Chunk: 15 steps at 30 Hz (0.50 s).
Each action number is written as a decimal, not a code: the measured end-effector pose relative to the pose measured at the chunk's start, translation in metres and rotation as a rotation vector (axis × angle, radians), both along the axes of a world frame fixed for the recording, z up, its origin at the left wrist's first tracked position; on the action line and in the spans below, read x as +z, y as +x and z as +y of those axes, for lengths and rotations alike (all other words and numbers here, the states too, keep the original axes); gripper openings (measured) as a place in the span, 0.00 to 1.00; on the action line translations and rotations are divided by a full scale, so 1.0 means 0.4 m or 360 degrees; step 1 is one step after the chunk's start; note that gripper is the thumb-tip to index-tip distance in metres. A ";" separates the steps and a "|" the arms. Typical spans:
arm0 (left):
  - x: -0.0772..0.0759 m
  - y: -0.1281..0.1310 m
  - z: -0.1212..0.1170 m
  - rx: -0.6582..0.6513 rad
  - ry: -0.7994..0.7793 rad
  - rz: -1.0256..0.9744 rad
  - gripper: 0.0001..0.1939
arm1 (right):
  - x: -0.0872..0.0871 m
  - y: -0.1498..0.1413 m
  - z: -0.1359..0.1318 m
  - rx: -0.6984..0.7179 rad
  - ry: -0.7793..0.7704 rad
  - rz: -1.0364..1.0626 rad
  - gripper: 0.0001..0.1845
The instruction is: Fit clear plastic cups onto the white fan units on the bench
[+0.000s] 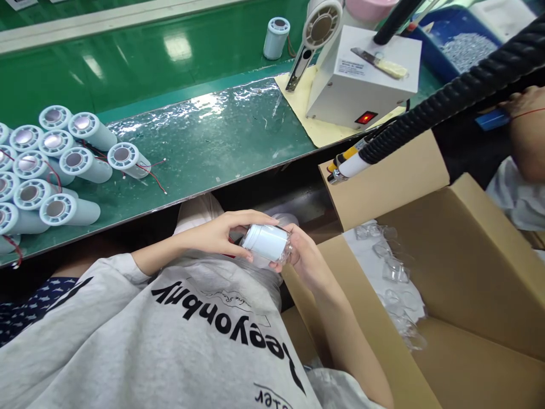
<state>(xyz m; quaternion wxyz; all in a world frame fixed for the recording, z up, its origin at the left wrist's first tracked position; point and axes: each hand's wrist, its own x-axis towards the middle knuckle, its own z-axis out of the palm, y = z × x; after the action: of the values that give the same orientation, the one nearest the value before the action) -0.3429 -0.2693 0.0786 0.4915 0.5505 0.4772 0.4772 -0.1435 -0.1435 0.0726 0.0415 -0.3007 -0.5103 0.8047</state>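
Observation:
A short light-blue cylinder (pixel 267 242) with clear plastic around it is held between my two hands, above my lap. My left hand (pixel 225 234) grips its left end, thumb below and fingers over the top. My right hand (pixel 303 254) closes on the right end, where the clear plastic cover (pixel 288 250) shows at the fingertips. Part of the cylinder is hidden by my fingers. To the left on the bench stand and lie several similar light-blue cylinders (pixel 72 210) with grilled round ends; thin red and black wires come from some of them.
The green bench (pixel 204 147) runs ahead of me. On it are a grey box with a lit red switch (pixel 361 85), a knife (pixel 381 62), a handheld fan (pixel 317 34) and one more cylinder (pixel 276 38). A black ribbed hose (pixel 447 102) crosses above an open carton (pixel 468 244) holding clear plastic covers. Another person's arm (pixel 528 130) shows at right.

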 end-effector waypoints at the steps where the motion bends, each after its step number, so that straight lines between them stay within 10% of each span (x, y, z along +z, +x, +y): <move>1: 0.000 0.000 0.000 0.0002 0.0002 -0.0001 0.36 | 0.001 -0.003 -0.001 0.0021 -0.0036 -0.0002 0.33; 15: -0.003 0.015 -0.006 0.0057 -0.0051 -0.0045 0.35 | -0.010 -0.007 0.001 0.0238 -0.0653 -0.0247 0.41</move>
<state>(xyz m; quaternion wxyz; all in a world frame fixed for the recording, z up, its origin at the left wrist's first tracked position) -0.3368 -0.2718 0.0775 0.4983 0.5271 0.4877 0.4859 -0.1463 -0.1432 0.0685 -0.1196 -0.3253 -0.3584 0.8668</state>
